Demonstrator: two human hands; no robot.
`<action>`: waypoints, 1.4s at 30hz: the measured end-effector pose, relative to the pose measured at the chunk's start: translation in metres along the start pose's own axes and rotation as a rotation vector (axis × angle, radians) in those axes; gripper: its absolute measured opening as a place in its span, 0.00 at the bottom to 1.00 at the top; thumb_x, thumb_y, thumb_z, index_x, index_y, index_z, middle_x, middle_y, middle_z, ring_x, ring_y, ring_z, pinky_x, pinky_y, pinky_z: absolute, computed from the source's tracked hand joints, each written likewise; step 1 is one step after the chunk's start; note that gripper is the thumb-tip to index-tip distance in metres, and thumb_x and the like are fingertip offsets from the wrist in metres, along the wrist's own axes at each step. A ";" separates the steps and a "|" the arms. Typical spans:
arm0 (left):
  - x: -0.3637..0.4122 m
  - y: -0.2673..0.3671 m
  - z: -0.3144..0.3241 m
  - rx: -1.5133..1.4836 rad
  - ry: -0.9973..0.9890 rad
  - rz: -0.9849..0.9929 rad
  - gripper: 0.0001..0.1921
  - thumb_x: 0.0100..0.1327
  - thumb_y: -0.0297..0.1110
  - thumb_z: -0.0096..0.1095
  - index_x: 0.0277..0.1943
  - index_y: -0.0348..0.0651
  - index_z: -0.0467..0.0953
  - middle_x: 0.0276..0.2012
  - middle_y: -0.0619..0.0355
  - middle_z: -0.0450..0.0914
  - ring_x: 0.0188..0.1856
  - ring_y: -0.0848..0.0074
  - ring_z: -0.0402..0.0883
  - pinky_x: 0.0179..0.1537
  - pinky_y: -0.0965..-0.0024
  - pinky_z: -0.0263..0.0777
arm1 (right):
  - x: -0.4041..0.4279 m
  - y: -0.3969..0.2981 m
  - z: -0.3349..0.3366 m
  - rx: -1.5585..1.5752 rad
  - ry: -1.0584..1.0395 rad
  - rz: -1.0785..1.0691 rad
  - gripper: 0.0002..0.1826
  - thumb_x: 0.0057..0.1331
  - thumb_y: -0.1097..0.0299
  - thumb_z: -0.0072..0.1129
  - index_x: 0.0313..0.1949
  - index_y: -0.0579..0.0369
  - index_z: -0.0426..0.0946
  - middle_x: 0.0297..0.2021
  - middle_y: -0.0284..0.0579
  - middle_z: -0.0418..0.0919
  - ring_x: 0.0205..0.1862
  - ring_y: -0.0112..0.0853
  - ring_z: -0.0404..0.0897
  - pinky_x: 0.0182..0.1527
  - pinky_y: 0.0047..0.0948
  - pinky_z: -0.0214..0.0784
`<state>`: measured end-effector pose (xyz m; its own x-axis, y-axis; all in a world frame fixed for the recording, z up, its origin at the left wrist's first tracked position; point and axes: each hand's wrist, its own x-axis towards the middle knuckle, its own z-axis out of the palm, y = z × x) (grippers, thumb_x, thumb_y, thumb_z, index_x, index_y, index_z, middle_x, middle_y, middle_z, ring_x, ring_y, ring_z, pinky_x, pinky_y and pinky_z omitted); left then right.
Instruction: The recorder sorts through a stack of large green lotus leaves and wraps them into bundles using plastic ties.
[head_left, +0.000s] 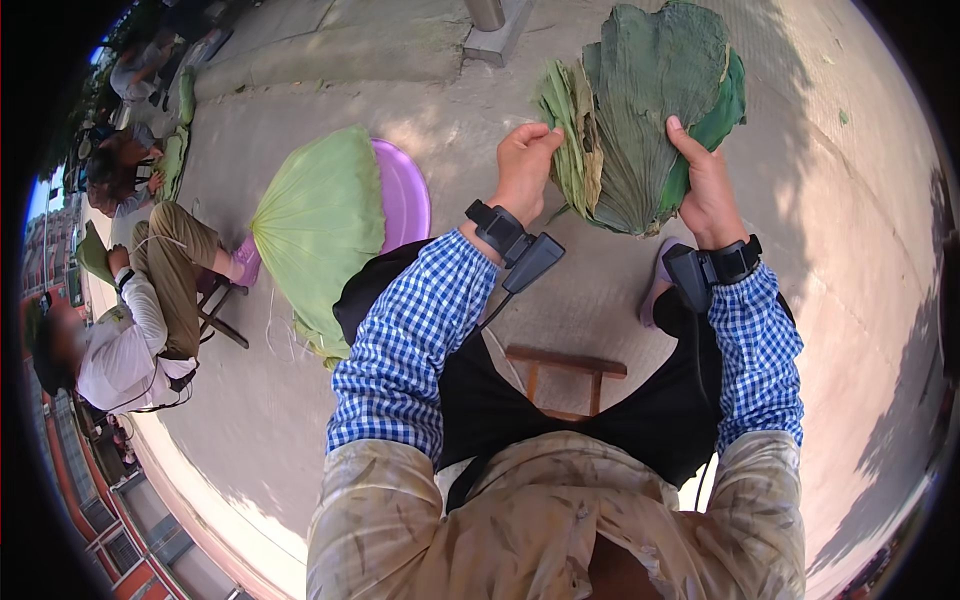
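Observation:
Between my two hands hangs a folded bundle of dark green, wrinkled lotus leaves (637, 120), raised in front of my knees. My left hand (529, 169) pinches the paler, pleated leaf edges (575, 139) on the bundle's left side. On the other side my right hand (705, 176) grips the bundle, thumb lying on its front and the fingers hidden behind. Left of my knee, a broad light green lotus leaf (322, 225) partly covers a purple plastic basin (403, 195).
A wooden stool (564, 367) shows between my legs on the concrete ground. At left, a seated person (135, 322) holds a green leaf (94, 251). More people sit farther off beside leaves (174, 161). A metal post (486, 13) rises from a base ahead.

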<state>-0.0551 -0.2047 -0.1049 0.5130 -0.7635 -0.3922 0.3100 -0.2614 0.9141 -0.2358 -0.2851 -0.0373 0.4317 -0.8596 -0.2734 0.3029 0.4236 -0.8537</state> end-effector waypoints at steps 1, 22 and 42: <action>0.000 0.000 -0.003 -0.049 0.023 -0.018 0.08 0.65 0.33 0.58 0.42 0.39 0.75 0.35 0.62 0.78 0.38 0.81 0.75 0.44 0.73 0.67 | 0.001 0.000 -0.002 0.001 0.003 0.018 0.24 0.66 0.66 0.57 0.59 0.59 0.65 0.55 0.44 0.71 0.54 0.32 0.72 0.56 0.34 0.66; 0.010 0.007 -0.004 0.278 0.265 0.212 0.16 0.62 0.30 0.60 0.49 0.38 0.63 0.21 0.61 0.68 0.24 0.78 0.67 0.27 0.70 0.61 | 0.007 -0.002 0.008 0.079 -0.052 0.065 0.30 0.66 0.63 0.57 0.63 0.59 0.59 0.58 0.45 0.68 0.57 0.35 0.70 0.59 0.36 0.63; 0.018 0.025 -0.034 0.213 0.333 0.313 0.08 0.61 0.28 0.57 0.41 0.33 0.75 0.29 0.50 0.79 0.32 0.69 0.77 0.34 0.67 0.68 | 0.019 -0.002 0.026 0.046 -0.126 0.050 0.29 0.66 0.62 0.58 0.61 0.61 0.62 0.58 0.44 0.70 0.56 0.36 0.71 0.59 0.37 0.63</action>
<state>-0.0110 -0.2046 -0.0922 0.7935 -0.6039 -0.0754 -0.0522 -0.1909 0.9802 -0.2059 -0.2952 -0.0291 0.5497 -0.7957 -0.2543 0.3162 0.4799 -0.8184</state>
